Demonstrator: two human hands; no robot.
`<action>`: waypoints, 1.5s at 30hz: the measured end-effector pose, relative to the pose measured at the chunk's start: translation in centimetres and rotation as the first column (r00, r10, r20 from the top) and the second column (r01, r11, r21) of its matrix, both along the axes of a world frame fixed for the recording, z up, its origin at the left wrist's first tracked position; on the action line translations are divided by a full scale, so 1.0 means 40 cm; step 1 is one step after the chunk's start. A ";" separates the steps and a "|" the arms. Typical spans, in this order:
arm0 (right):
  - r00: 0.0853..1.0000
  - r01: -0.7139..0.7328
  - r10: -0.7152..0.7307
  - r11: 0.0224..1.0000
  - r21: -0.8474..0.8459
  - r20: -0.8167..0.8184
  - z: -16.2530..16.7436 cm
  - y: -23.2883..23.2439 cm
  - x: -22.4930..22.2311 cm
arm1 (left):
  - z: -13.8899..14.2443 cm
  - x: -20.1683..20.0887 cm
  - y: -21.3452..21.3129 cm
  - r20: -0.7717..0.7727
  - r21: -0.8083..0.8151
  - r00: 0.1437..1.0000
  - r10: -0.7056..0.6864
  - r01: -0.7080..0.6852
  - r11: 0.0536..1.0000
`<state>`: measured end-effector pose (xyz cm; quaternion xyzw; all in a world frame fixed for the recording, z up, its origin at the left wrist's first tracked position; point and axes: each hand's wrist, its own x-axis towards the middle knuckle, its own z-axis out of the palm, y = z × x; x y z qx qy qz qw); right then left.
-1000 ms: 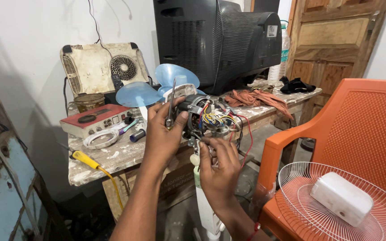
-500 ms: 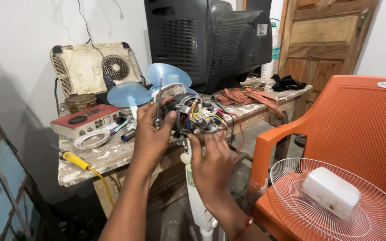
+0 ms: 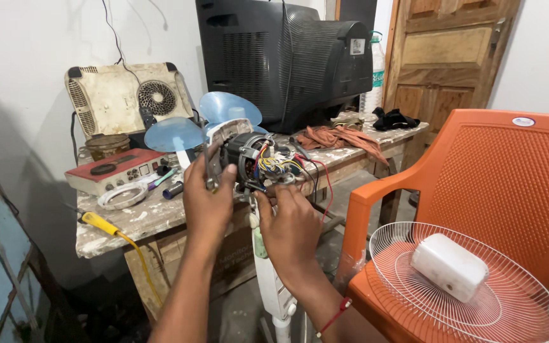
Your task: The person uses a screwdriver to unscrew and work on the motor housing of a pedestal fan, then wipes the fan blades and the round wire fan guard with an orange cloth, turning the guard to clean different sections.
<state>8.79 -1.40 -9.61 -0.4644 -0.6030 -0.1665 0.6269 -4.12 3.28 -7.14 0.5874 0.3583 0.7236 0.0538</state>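
Big black television (image 3: 287,60) sits at twelve o'clock on the workbench (image 3: 160,213), and an orange chair (image 3: 478,190) at three o'clock carries a white wire fan guard (image 3: 522,305). Centre frame, the fan motor (image 3: 246,162) is up off the bench, its long axis running left to right. Left hand (image 3: 208,203) is clamped on its nine o'clock end; right hand (image 3: 290,225) sits at five o'clock, fingers pinched together in the coloured wires (image 3: 284,168). Both hands touch it, the left bearing the weight.
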 end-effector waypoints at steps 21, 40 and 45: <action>0.779 -0.587 0.625 0.706 -0.396 -0.041 -0.041 -0.220 0.064 | -0.069 0.073 -0.241 0.763 -0.005 0.488 -0.424 0.660 0.751; 0.973 -0.222 0.226 0.972 -0.082 0.045 -0.114 -0.300 0.140 | -0.136 0.046 -0.146 0.354 -0.101 0.893 -0.279 0.333 0.937; 0.980 -0.189 0.192 0.981 -0.052 0.058 -0.110 -0.302 0.155 | -0.130 0.064 -0.125 0.151 0.040 0.976 -0.156 0.152 0.988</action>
